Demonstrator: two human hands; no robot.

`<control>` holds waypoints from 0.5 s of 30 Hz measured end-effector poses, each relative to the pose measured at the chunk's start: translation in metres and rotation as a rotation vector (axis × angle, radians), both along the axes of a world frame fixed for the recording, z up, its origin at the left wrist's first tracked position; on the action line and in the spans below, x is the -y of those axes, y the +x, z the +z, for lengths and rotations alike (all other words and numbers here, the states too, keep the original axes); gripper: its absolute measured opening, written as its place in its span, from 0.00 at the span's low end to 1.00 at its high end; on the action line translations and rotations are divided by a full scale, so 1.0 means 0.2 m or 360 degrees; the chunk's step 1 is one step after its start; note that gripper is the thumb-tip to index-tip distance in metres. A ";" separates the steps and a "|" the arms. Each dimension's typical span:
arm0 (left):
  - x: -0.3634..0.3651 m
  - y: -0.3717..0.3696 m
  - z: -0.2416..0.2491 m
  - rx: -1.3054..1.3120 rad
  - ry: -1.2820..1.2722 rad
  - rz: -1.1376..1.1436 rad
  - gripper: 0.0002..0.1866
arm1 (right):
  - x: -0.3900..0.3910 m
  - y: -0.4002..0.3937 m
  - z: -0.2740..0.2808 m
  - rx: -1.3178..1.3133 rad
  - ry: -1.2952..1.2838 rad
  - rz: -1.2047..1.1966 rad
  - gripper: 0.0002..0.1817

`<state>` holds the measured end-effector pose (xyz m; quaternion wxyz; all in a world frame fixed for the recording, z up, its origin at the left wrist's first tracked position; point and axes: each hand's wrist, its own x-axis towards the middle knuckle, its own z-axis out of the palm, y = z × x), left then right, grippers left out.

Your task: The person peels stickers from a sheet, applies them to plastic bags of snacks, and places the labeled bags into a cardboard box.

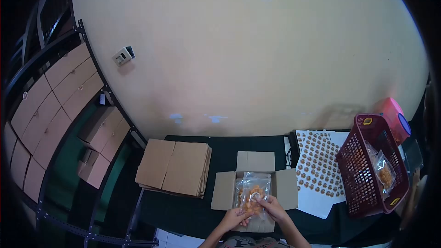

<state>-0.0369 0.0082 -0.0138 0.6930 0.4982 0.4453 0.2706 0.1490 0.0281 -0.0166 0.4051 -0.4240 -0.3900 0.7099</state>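
Observation:
An open cardboard box sits on the dark table with its flaps spread out. Both hands hold a clear plastic bag of orange snacks over the box opening. My left hand grips the bag's lower left corner. My right hand grips its lower right side. More bagged snacks seem to lie inside the box beneath it, partly hidden.
A stack of flattened cardboard boxes lies left of the box. Sticker sheets lie to the right, beside a maroon basket holding a snack bag. A pink container stands behind it. Shelves of cardboard boxes fill the left.

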 end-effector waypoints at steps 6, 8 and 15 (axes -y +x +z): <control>-0.01 -0.07 -0.17 -0.0034 0.0064 0.0210 0.14 | -0.12 -0.02 -0.15 -0.0255 -0.0055 -0.0164 0.14; 0.01 -0.13 -0.14 -0.0109 0.0237 0.0266 0.14 | -0.21 0.00 -0.22 -0.0190 -0.0099 -0.0231 0.13; 0.11 -0.34 -0.24 -0.0253 0.0318 0.0631 0.14 | -0.39 0.07 -0.82 0.0349 -0.0546 -0.0138 0.11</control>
